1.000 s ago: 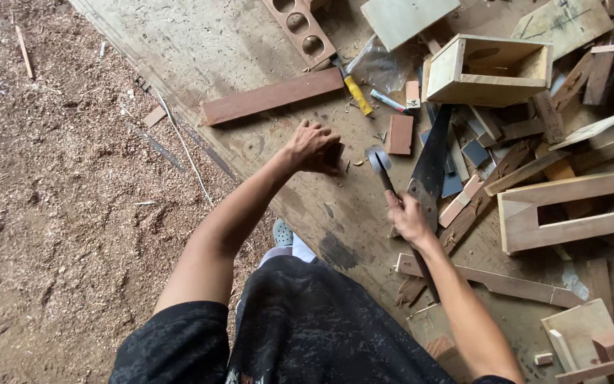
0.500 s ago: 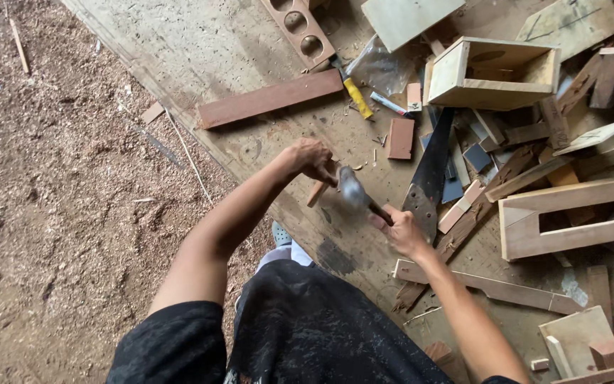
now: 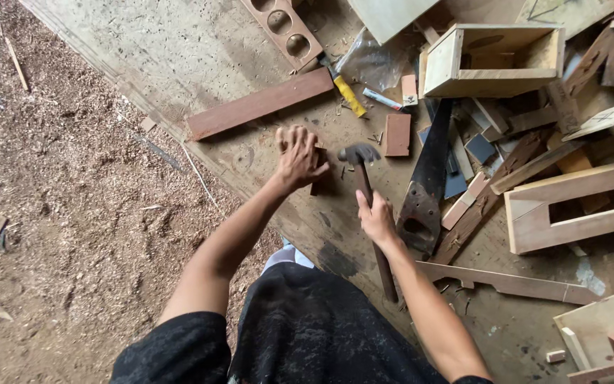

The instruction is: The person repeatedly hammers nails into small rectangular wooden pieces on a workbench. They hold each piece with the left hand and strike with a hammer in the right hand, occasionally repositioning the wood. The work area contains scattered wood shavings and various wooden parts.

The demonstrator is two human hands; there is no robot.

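Currently right hand (image 3: 376, 219) clenched mid-handle on hammer (image 3: 365, 186), head-heavy, stiff, likely best gripped nearer the handle's end; left hand (image 3: 298, 158) steadies a small dark wood block (image 3: 317, 179) on the board (image 3: 179, 50), light, rigid, apt to shift

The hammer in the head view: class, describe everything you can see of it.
The hammer has a dark metal head with a curved claw and a long, dark brown handle that looks like wood. It lies roughly lengthwise away from the person, head farthest, above the worn wooden board. The right hand grips the handle about midway, fingers wrapped round it. The head sits just right of the left hand, which holds a small wooden piece. Whether the head touches anything cannot be told.
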